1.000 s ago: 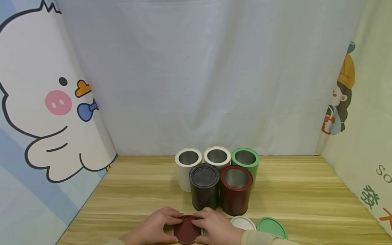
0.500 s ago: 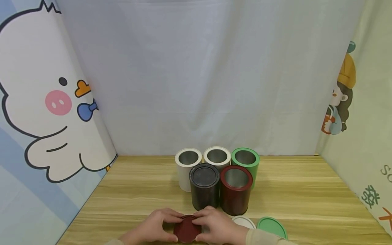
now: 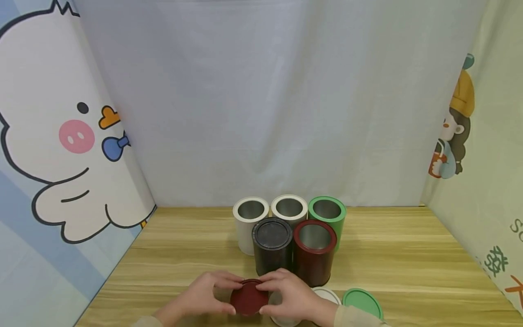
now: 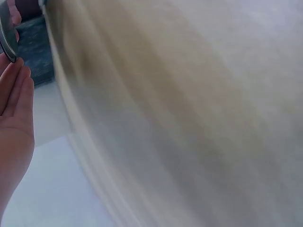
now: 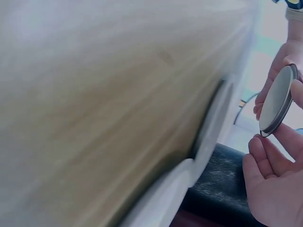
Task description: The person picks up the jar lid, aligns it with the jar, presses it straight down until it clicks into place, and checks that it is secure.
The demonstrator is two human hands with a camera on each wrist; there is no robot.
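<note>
A round dark red lid is held by its edge between my two hands, near the front of the table. My left hand pinches its left side with thumb and fingers, and my right hand pinches the right side. In the right wrist view the lid's pale metal underside shows, raised clear of the tabletop. Beyond the hands stands a dark red can with its top uncovered. Beside it is a black can with a lid on. A white lid lies partly hidden under my right hand.
Two white cans and a green can, all uncovered, stand behind the front pair. To the right of my right hand lie another white lid and a green lid. Fabric backdrops surround the wooden table.
Both hands have raised the dark red lid and shifted it slightly away from the person. More of the white lid beneath the right hand now shows. The cans have stayed put.
</note>
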